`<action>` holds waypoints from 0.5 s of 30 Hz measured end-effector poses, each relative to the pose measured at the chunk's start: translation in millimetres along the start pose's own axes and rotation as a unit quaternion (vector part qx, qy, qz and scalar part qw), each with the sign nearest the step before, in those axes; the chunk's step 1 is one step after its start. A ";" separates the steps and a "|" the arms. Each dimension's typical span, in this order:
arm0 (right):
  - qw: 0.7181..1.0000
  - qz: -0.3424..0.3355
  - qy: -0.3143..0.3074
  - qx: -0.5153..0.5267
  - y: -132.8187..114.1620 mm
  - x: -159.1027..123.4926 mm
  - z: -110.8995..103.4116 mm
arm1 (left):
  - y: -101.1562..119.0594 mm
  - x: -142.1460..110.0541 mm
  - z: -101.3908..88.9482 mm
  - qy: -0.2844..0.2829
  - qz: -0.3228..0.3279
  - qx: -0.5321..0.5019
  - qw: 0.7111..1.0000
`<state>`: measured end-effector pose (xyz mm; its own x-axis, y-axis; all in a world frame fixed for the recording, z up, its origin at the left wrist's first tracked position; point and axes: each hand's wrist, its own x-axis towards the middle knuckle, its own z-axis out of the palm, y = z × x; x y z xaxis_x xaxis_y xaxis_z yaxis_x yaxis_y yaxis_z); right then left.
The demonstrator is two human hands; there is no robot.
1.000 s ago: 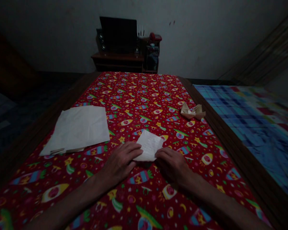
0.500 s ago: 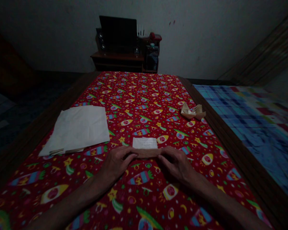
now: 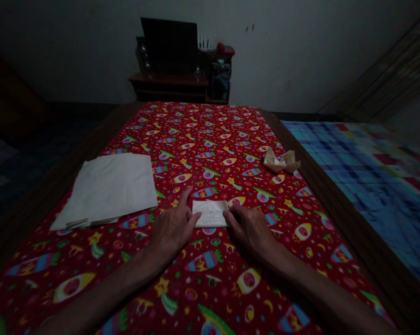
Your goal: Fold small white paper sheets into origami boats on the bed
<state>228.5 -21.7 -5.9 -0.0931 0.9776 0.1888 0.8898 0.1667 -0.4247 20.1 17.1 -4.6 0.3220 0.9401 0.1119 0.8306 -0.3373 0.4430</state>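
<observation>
A small folded white paper (image 3: 210, 213) lies flat on the red patterned cloth (image 3: 210, 153) in front of me. My left hand (image 3: 172, 227) rests at its left edge, thumb on the paper and index finger stretched out beside it. My right hand (image 3: 250, 228) presses its right edge with fingers laid flat. Both hands lie open against the paper and cloth.
A stack of white sheets (image 3: 110, 188) lies to the left. A crumpled tan folded paper (image 3: 281, 161) sits at the right near the table's wooden edge (image 3: 321, 186). A blue checked mat (image 3: 370, 177) is on the right; a dark cabinet with a screen (image 3: 175, 60) stands by the far wall.
The paper, first angled under my fingers, was folded over along its near edge and now lies flat and smaller. Both hands moved slightly forward to its sides.
</observation>
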 end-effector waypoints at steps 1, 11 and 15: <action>1.000 0.001 0.002 -0.008 0.2 0.3 0.6 | 0.0 -0.3 1.0 0.004 0.008 0.017 1.000; 0.999 -0.016 0.019 -0.035 1.2 0.1 2.9 | 11.0 -11.0 10.3 0.030 0.299 0.083 0.950; 0.999 -0.026 0.020 -0.030 2.8 0.3 4.2 | 15.2 -15.9 16.3 -0.014 0.314 0.044 0.948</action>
<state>229.0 -20.4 -10.7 -0.1226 0.9620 0.2438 0.9096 0.2071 -0.3601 35.0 -3.8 -14.1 0.7764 0.5511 0.3057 0.5051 -0.8342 0.2211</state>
